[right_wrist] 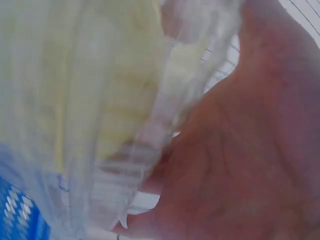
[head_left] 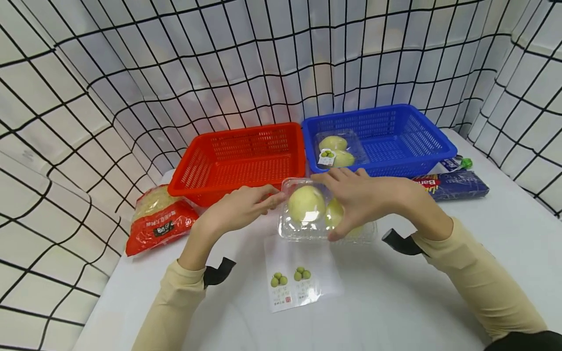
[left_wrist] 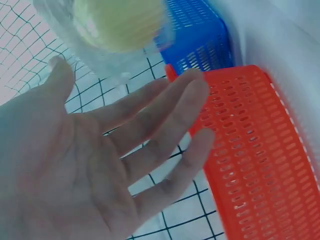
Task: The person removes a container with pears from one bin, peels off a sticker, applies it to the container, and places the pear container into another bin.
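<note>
My right hand (head_left: pixel 366 197) holds a clear plastic clamshell box (head_left: pixel 285 229) above the table, its thumb in front and the fingers over the top. Inside the box sit two round, pale yellow-green fruits, one large fruit (head_left: pixel 306 203) in full view and the other partly behind the hand. At the box's left end is my left hand (head_left: pixel 239 207), its fingertips close to the edge; in the left wrist view its fingers (left_wrist: pixel 175 120) are extended and spread, with nothing in the palm. Below the box lies a clear label sheet (head_left: pixel 290 287) printed with green fruits.
Behind the hands stand a red basket (head_left: pixel 237 190) and a blue basket (head_left: pixel 406 168), the latter with another fruit box (head_left: pixel 357 146) inside. A red food bag (head_left: pixel 162 229) lies at left, a dark blue packet (head_left: pixel 465 186) at right. Black grid netting (head_left: pixel 263 75) surrounds the table.
</note>
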The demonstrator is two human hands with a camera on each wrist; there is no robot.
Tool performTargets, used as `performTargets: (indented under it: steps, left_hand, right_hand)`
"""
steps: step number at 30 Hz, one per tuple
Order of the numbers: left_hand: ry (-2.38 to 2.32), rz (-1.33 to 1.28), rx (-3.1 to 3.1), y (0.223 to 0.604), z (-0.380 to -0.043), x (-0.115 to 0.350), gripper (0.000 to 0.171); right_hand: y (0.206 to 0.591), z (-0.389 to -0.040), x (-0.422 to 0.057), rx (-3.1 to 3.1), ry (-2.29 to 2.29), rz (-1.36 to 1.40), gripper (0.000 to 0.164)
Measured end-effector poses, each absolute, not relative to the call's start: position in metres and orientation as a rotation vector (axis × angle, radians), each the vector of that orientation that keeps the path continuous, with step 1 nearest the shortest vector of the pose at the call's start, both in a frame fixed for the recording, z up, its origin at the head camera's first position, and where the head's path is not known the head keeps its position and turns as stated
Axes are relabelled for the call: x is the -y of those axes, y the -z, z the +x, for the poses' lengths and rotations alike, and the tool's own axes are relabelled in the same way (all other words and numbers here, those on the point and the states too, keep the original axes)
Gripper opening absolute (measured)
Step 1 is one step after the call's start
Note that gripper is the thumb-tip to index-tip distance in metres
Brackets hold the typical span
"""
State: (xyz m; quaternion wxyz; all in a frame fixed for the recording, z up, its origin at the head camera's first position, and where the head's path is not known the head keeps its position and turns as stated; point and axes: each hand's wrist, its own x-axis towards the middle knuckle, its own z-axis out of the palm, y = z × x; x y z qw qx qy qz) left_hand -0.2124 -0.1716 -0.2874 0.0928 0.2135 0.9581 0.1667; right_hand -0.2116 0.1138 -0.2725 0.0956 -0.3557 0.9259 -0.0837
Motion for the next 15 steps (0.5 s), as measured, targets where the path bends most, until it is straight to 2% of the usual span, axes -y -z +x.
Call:
performTargets:
  steps: [10, 15]
  left_hand:
    - [-0.569, 0.838, -3.026, 0.308, -0.232, 0.158, 0.045]
    - [-0.464, 0.914, -3.043, 0.324, -0.239, 0.153, 0.054]
  right_hand:
    - [0.245, -0.223, -0.161, -2.931, 0.409, -0.847, 0.12]
    - [0.238, -0.234, -0.183, -2.946, 0.485, -0.805, 0.124]
